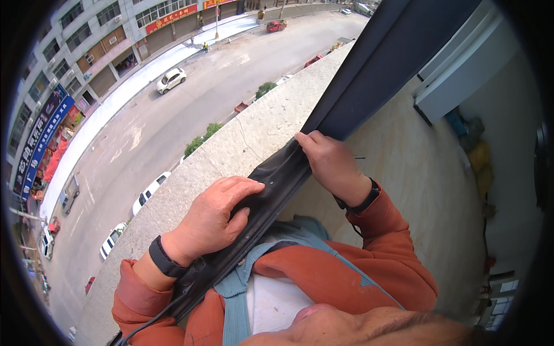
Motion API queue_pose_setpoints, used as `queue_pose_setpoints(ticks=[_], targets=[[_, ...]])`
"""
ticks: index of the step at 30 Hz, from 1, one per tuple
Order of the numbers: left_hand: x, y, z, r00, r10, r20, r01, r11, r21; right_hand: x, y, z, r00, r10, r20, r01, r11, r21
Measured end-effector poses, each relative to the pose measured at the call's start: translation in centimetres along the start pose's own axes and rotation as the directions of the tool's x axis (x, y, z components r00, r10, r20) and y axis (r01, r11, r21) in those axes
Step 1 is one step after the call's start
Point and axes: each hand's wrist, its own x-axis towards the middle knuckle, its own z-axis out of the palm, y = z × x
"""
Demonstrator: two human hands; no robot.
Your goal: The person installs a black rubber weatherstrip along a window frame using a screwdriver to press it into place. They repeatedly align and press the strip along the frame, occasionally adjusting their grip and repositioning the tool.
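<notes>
A dark window frame runs diagonally across the view, its upright post [375, 69] rising toward the upper right. Along its bottom rail lies a wrinkled black plastic film [281, 168]. At the foot of the post, my right hand [334, 164] pinches the film's edge between thumb and fingers; what lies under the fingertips is hidden. My left hand [216, 216] rests over the lower part of the rail, fingers stretched and thumb apart, with nothing in it. Its fingertips reach the film; whether they press on it I cannot tell. Dark bands circle both wrists.
Outside the rail is a rough concrete ledge [222, 155], with a street [167, 115] far below. Cars, including a white car [171, 80], and shopfronts line it. Indoors, a pale floor [398, 173] lies to the right, with bags [476, 147] by the wall.
</notes>
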Motion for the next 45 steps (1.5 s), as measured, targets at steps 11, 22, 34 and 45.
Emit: queue_pose_setpoints(ticks=[11,22,34,45], targets=[[0.1,-0.2,0.1,1.000,0.014,-0.018,-0.014,1.000,-0.014,1.1,-1.2,-6.3,0.977,0.119,-0.180,0.128,0.352,0.927],[0.0,-0.4,0.2,0.999,-0.006,-0.049,0.002,0.997,-0.077,1.7,1.0,0.6,0.993,0.115,-0.005,-0.051,0.480,0.876],[0.1,-0.5,0.3,1.000,-0.006,-0.019,0.005,1.000,-0.025,2.7,1.2,1.5,1.000,0.014,0.000,-0.009,0.646,0.763],[0.1,-0.6,0.6,0.999,0.006,-0.032,-0.006,1.000,-0.008,1.7,1.1,-1.1,0.976,0.213,-0.035,0.010,0.116,0.993]])
